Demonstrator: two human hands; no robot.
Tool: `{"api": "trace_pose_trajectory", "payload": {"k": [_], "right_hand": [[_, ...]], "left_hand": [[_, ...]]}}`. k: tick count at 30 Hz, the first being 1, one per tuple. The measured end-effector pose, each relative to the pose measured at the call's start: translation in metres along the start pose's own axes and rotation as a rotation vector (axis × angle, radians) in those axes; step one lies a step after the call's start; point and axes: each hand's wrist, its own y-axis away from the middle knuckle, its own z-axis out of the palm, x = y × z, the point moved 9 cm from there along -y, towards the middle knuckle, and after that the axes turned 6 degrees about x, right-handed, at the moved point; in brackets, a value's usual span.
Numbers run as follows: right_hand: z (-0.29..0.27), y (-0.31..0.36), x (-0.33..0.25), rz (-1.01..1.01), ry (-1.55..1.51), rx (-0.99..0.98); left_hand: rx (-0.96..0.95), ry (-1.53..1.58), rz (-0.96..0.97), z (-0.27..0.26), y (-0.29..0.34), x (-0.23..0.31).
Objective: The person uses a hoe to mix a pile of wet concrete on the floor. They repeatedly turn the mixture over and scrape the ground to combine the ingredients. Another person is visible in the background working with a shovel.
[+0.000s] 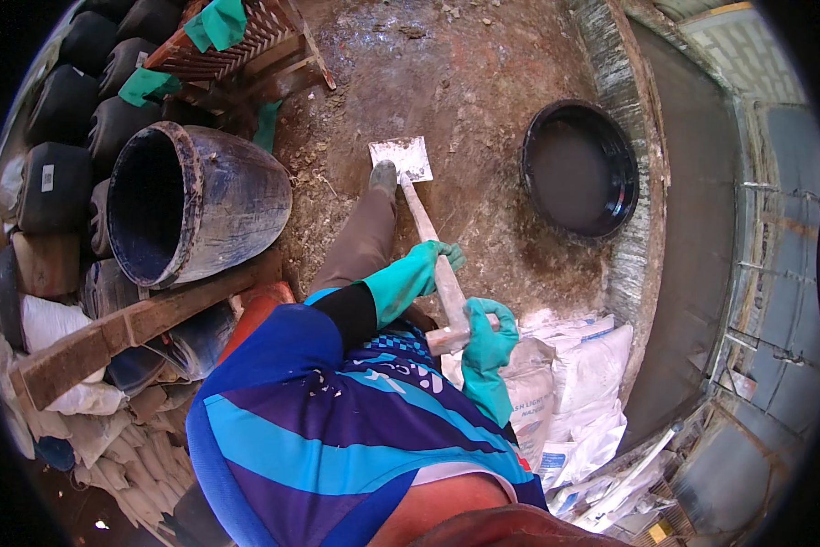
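A shovel [448, 290] with a wooden shaft and a crosspiece grip slants from my waist to the ground ahead. My left hand [417, 278], in a green rubber glove, is wrapped round the middle of its shaft. At the top end, my right hand [489, 351], in a matching glove, has its fingers curled at the crosspiece and covers its right end. The flat, whitish shovel blade [408, 157] lies on the dirty floor. My boot [383, 176] is at the blade's near left edge, overlapping it in view.
A large dark barrel [237, 205] lies tipped at the left, beside stacked black jerrycans [54, 187] and a wooden beam [127, 330]. A round black tub [578, 171] of dark liquid stands right, by a low wall [642, 182]. White sacks [578, 374] lie near my right side.
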Motion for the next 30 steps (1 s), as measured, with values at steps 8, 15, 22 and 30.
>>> {"api": "trace_pose_trajectory", "payload": {"k": [8, 15, 22, 30], "right_hand": [[0.010, 0.005, 0.023, 0.002, 0.080, -0.001], [0.010, 0.003, 0.048, -0.002, -0.006, -0.001], [-0.006, 0.005, 0.040, 0.119, -0.028, 0.048], [-0.012, 0.011, 0.028, 0.123, -0.088, 0.055]], "left_hand": [[-0.005, -0.007, 0.032, -0.015, -0.025, 0.014], [0.008, -0.047, 0.089, -0.007, -0.014, 0.025], [-0.045, -0.076, 0.106, -0.010, -0.017, 0.010], [-0.036, -0.111, 0.097, -0.011, -0.010, 0.003]]}}
